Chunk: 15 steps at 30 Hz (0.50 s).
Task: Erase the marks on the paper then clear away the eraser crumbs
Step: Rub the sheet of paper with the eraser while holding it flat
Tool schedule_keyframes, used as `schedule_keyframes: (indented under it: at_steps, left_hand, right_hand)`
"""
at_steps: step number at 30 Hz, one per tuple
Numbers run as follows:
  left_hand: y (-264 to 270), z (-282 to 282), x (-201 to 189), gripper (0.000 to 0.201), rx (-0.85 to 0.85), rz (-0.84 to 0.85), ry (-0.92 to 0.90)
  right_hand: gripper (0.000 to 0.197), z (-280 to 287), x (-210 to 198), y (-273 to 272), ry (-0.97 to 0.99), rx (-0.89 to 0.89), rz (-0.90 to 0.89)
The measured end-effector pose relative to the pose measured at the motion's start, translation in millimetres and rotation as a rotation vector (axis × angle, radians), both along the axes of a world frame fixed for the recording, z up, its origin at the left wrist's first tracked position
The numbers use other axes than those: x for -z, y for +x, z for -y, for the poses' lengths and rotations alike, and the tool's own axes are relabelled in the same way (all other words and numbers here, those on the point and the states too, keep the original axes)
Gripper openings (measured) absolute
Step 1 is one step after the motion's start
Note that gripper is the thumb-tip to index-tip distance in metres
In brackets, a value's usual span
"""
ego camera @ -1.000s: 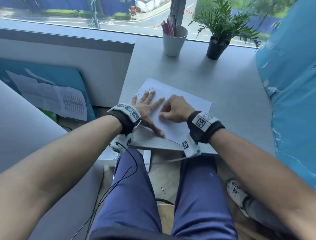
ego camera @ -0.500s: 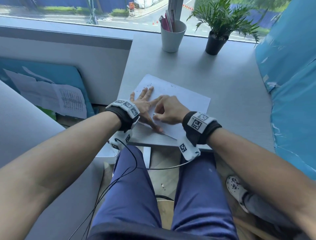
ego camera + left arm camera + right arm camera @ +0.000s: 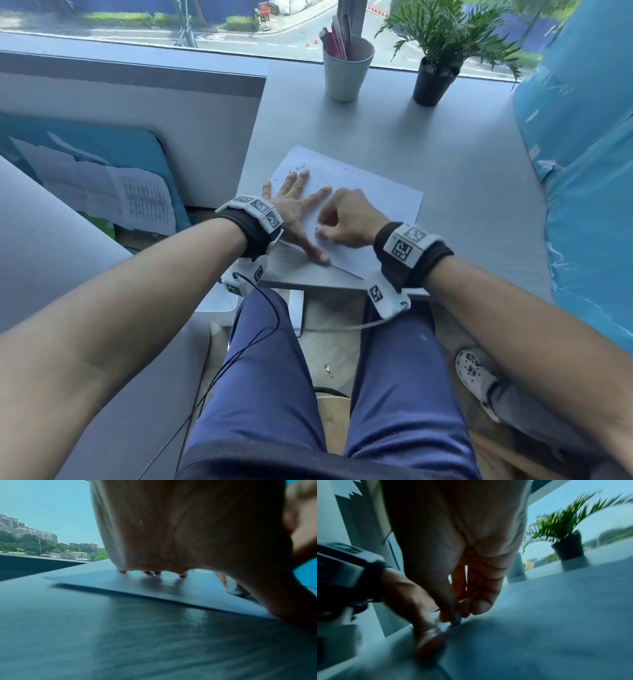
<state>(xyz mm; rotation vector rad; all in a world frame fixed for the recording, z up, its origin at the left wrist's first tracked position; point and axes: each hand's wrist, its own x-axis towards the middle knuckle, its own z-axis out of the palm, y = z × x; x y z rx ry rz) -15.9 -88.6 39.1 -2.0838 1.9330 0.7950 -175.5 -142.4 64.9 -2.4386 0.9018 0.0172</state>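
Beside the window, on the grey worktop (image 3: 462, 178), the left hand (image 3: 291, 205) lies flat and spread, pinning the paper (image 3: 383, 198) so the right hand (image 3: 346, 219) just beside it, pinching the eraser (image 3: 456, 619), can rub without shifting the sheet.

Head camera looks steeply down from above over both forearms, desk (image 3: 462, 192) toward 12 o'clock; both wrist cameras sit very close at desk level facing the window, sharing the paper (image 3: 376, 198) and left hand (image 3: 291, 205) with the head view.

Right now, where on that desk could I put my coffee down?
Bare desk lies right of the paper, and between it and the cup of pens and potted plant. Crowded: the paper's near-left, under left hand and right hand.
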Motion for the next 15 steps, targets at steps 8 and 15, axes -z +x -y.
schedule_keyframes:
  at_steps: [8,15]
  left_hand:
    - [1,1,1,0.150,-0.004,0.005,-0.008]
    - [1,2,4,0.150,-0.007,-0.008,-0.009]
  right_hand:
    - [0.011,3,0,-5,-0.005,0.014,0.011]
    - [0.010,12,3,-7,-0.018,0.075,0.040]
